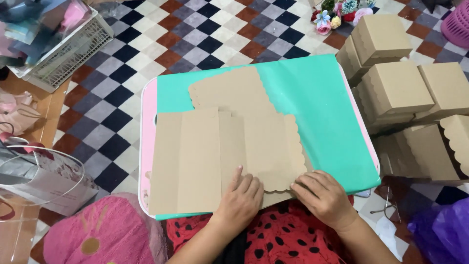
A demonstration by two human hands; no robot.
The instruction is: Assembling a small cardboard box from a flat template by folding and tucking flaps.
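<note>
A flat brown cardboard box blank [205, 151] with scalloped flaps lies unfolded on a green sheet [312, 102] that covers a small pink-edged table [148, 146]. My left hand [242, 195] presses flat on the blank's near edge, fingers together. My right hand [322, 193] rests beside it on the scalloped flap at the near right, fingers curled on the cardboard. Neither hand lifts anything.
Several folded brown cardboard boxes [405, 93] are stacked on the floor at the right. A white plastic crate [63, 49] stands at the far left, artificial flowers [337, 14] at the back, a pink cushion [102, 234] and a clear bag [44, 176] near left.
</note>
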